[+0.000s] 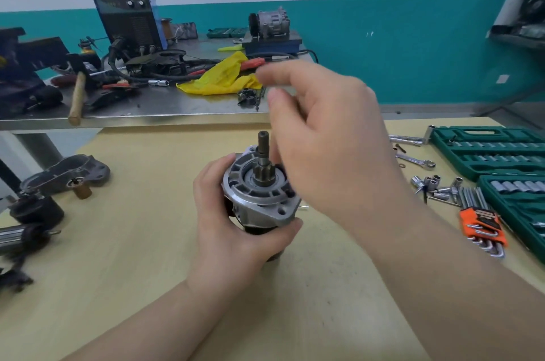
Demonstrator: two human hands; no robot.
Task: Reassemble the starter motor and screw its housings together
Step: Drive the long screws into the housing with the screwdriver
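my left hand (233, 230) grips the grey cast-aluminium starter motor body (259, 198) from below and from the left, at the centre of the frame just above the pale wooden table (132, 257), fingers curled round its dark lower part. the motor's long axis stands nearly upright, tipped a little toward the top of the frame, and the dark steel pinion shaft (262, 154) sticks up out of the flange.

my right hand (327, 139) hangs above and to the right of that shaft, thumb and forefinger drawn close together near the upper centre of the frame. the fingertips are blurred (i cannot tell whether they pinch some small part or nothing at all).

the relation that matters: the shaft tip lies below and slightly left of my right fingertips, apart from them, so i judge anything going on must come straight down along that upright axis. the right hand is the nearer free one. the dark grey nose housing (67, 173) lies at the left edge of the table, well apart from both hands, nearer the left.
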